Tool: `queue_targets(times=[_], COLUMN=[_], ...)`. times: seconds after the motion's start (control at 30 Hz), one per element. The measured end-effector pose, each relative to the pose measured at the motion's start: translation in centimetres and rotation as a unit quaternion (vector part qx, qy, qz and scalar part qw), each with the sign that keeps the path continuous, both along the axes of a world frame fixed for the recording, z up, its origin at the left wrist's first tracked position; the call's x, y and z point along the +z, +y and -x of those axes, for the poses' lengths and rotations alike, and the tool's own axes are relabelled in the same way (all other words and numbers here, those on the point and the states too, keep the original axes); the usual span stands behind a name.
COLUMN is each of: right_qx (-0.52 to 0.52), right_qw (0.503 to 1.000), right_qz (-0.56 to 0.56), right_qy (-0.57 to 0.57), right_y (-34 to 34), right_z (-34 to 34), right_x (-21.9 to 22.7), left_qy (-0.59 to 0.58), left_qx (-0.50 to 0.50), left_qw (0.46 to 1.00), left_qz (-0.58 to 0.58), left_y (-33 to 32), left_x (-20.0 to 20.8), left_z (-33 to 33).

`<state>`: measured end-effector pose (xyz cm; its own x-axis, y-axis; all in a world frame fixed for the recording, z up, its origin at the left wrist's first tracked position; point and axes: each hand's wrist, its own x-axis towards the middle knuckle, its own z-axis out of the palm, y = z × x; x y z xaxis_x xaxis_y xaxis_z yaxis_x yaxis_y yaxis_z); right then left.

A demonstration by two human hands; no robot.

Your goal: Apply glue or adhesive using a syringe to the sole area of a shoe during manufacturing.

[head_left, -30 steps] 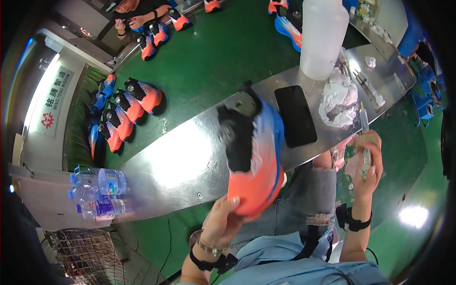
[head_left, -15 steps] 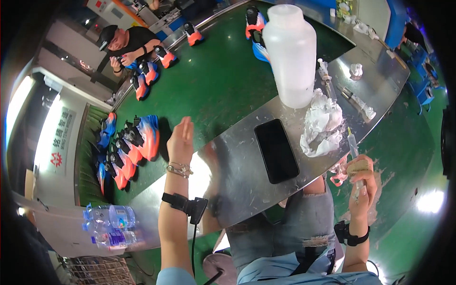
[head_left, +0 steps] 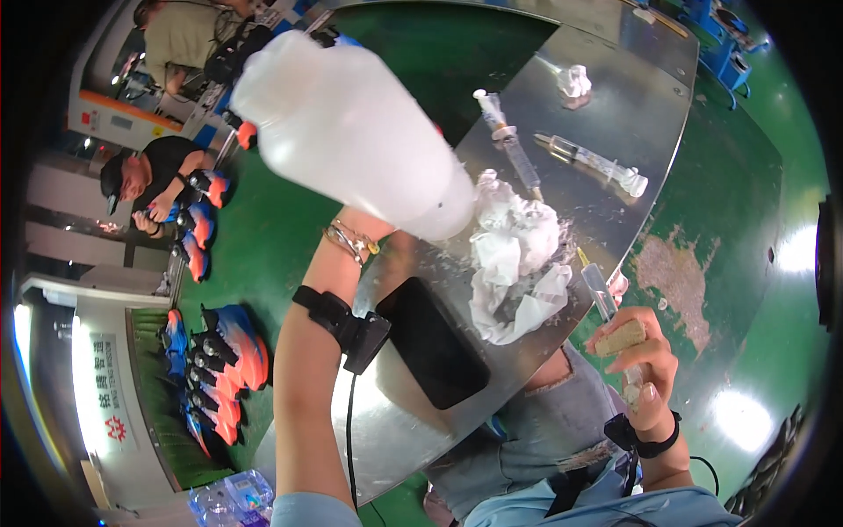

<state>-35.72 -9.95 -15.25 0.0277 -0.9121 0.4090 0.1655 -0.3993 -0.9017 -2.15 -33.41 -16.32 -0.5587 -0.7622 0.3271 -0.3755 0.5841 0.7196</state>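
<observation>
White translucent plastic bottle (head_left: 360, 132), at far end of L forearm (head_left: 307, 378), slants upper L to lower R. L hand's nearer to it but hidden behind; can't tell its grip, or if it touches bottle. Black rectangular phone (head_left: 435, 342): person's side of bottle. Crumpled white tissue (head_left: 518, 255): just R of bottle's base. R hand (head_left: 639, 356): farther R & lower, well apart from bottle, fingers curled closed w/ slim clear syringe (head_left: 598, 285) in grip, its long axis tilting up-L, yellow tip bottle-side.
</observation>
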Motion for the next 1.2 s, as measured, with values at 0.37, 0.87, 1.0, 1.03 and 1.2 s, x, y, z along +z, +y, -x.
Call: queue_targets(times=[0.37, 0.87, 1.0, 1.03, 1.2], right_qx=[0.018, 0.015, -0.035, -0.015, 0.059], right_qw=[1.0, 0.988, 0.999, 0.999, 0.997], right_qz=[0.024, 0.094, 0.01, 0.014, 0.041], right_qy=[-0.007, 0.124, 0.029, 0.033, 0.013], right_y=[0.7, -0.4, 1.7, 2.2, 4.3], right_z=[0.2, -2.8, -3.9, -4.2, -5.6], right_x=[1.3, 1.0, 1.6, 2.1, 5.0], left_qy=[0.397, 0.477, 0.407, 0.331, 0.318], left_qx=[0.293, 0.461, 0.536, 0.569, 0.56], left_qw=[0.791, 0.603, 0.624, 0.655, 0.76], left_qz=[-0.362, -0.443, -0.397, -0.371, -0.084], left_y=[-0.6, 53.7, 56.2, 55.3, 48.0], left_x=[1.9, 8.4, 8.3, 8.7, 8.4], left_z=[-3.6, -2.3, -2.9, -3.5, -7.7])
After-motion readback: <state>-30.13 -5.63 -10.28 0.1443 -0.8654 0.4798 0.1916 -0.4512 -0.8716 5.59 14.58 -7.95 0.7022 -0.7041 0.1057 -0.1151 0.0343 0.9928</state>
